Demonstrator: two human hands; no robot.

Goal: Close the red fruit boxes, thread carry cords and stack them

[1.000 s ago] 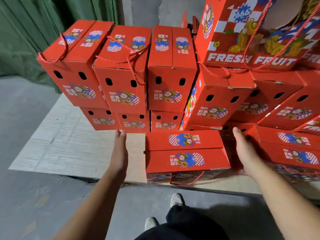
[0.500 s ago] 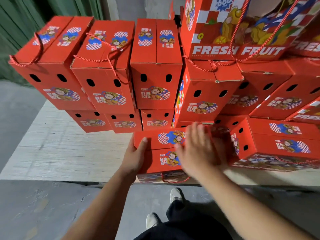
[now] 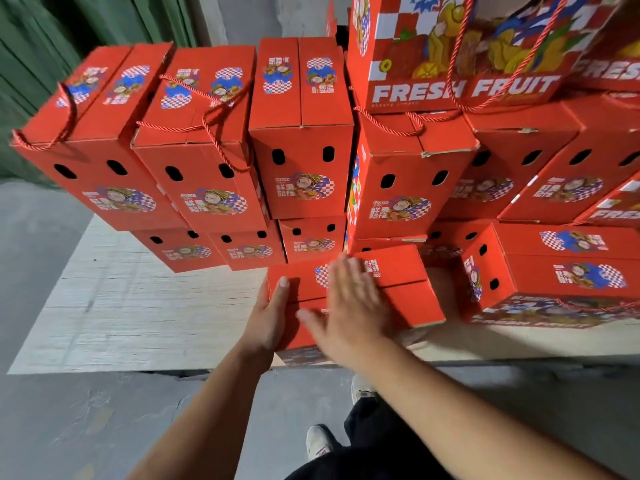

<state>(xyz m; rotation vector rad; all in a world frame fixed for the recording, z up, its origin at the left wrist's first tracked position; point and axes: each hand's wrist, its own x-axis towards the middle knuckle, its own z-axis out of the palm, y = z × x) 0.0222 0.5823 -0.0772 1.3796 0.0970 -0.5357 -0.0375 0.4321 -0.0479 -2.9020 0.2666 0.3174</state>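
While our left hand [image 3: 273,317] grips the near box [image 3: 408,296] by its left edge, our right hand [image 3: 353,306] lies flat on its closed flaps. Beyond this grip stand stacked boxes [image 3: 301,161], several corded; this box is not yet stacked.

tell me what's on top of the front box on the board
The right hand lies flat on the front box; the left hand grips its left edge. The flaps beneath them are covered.
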